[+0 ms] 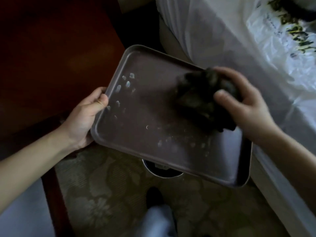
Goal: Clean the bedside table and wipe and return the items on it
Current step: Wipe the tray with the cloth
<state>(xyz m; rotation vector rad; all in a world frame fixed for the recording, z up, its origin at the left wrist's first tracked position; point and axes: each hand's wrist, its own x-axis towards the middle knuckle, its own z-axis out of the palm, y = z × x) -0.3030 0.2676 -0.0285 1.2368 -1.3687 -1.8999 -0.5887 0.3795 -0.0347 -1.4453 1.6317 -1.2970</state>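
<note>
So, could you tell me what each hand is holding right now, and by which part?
The left hand grips the tray by its left rim, thumb on top. The right hand holds a bunched dark cloth, fingers wrapped over it, pressed to the tray.

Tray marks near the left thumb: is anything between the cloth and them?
Nothing visible. The cloth in the right hand lies on the tray, with bare surface across to the marks.

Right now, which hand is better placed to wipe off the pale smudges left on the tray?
Right. The right hand already presses the dark cloth on the tray; the left hand grips the tray's edge, steadying it.
</note>
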